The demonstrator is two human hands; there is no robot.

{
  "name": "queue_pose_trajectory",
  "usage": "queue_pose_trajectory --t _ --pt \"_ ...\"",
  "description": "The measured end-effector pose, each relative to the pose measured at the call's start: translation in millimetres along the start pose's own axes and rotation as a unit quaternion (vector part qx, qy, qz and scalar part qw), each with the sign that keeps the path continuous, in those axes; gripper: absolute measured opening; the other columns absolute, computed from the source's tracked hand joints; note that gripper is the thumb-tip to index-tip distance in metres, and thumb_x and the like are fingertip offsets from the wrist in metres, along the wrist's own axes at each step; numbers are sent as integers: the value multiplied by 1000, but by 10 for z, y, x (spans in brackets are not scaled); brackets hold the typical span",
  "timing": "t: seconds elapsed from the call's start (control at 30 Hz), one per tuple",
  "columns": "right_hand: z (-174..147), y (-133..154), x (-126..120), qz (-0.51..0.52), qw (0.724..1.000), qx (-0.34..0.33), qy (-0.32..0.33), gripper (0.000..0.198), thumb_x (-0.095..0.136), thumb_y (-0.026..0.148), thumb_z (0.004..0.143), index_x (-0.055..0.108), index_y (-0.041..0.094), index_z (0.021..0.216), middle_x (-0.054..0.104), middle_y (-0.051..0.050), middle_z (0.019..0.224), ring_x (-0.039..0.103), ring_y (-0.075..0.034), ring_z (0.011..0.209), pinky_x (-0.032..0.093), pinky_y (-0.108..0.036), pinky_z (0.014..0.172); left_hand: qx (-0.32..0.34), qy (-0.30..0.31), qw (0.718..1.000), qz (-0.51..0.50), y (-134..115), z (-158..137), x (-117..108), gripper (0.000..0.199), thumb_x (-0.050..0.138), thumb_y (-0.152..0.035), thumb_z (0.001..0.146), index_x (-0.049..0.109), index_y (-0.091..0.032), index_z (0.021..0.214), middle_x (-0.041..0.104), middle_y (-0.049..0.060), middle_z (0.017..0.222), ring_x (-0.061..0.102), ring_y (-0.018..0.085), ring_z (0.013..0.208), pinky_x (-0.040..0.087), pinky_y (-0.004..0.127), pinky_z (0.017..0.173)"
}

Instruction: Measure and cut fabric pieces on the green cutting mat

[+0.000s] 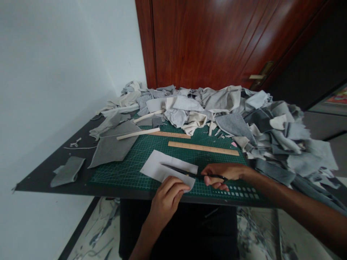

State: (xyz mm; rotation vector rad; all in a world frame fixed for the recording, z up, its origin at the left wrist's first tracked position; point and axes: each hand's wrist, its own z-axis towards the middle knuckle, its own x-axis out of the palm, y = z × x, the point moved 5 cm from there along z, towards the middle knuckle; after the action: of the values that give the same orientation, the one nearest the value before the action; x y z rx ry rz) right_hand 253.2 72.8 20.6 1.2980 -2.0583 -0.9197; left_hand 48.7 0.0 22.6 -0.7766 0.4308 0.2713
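A white sheet (pixel 157 163), which looks like paper, lies on the green cutting mat (pixel 119 177) near the table's front edge. My left hand (pixel 169 193) has its fingers curled over the sheet's near right corner, pinching it. In my right hand (pixel 222 176) are black-handled scissors (pixel 184 172), their blades pointing left across the sheet. The blades look close together; whether paper lies between them I cannot make out. Beyond the sheet, a wooden ruler (pixel 203 148) rests on the mat, with a second wooden ruler (pixel 170 134) farther back.
Heaped grey and cream fabric scraps (pixel 187 104) cover the table's back and right side. At left lie a grey fabric piece (pixel 114 144), a folded grey piece (pixel 69 171) and a cream strip (pixel 138 133). A white wall and a wooden door (pixel 211 43) stand behind. Scraps litter the floor.
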Motion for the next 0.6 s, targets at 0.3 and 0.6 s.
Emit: queue_pose_trajectory --t 0.3,0.6 --pt "193 180 31 -14 1000 17 -17 58 76 68 78 42 20 73 40 11 52 38 -4 41 40 -16 38 -15 -10 999 -40 41 -10 -18 25 53 -2 97 69 -20 100 67 2 93 65 15 88 52 25 79" --pt "306 330 36 -33 999 4 -10 67 77 78 69 47 19 77 43 11 54 40 -4 43 43 -17 39 -41 -19 996 -71 48 2 -92 26 52 -1 96 69 -21 98 67 2 92 66 16 88 53 25 78"
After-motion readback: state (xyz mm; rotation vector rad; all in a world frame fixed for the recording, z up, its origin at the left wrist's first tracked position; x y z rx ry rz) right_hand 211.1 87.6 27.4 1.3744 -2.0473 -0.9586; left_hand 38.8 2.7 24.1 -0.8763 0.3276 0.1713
